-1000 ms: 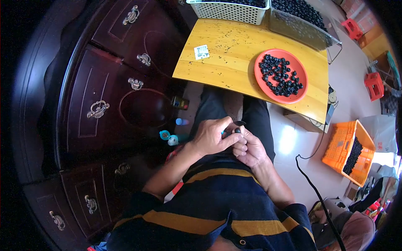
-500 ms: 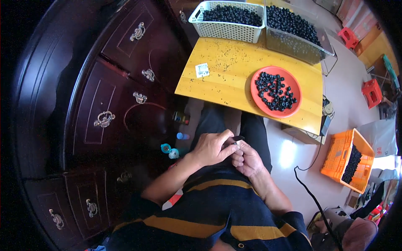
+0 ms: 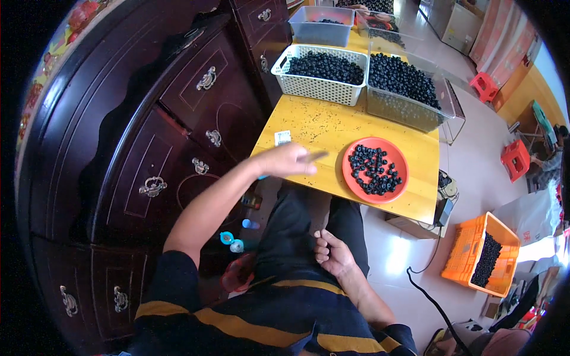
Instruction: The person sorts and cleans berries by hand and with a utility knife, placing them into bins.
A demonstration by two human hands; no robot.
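Note:
My left hand [image 3: 285, 160] is raised over the near left edge of the yellow table, next to a small white printed card [image 3: 282, 137]. From its closed fingers juts a thin dark blade-like tool [image 3: 316, 156], smeared by motion. Above my lap is my right hand [image 3: 336, 254], its fingers curled in; what they hold, if anything, is hidden. On the table, a red plate [image 3: 405, 172] carries many small round black pieces [image 3: 375, 169], some with a ring-like opening.
At the table's far side stand a white perforated basket [image 3: 317, 89] and a clear bin [image 3: 404, 113], both filled with black pieces. A grey tub [image 3: 320, 34] is behind them. Dark specks dot the yellow table [image 3: 297, 115]. An orange crate [image 3: 457, 261] stands on the floor at right; dark drawers [image 3: 139, 184] line the left.
My hands have come apart. The left has swung up and forward to the table with the blade-like tool, while the right stays low over my lap. The view has tipped up.

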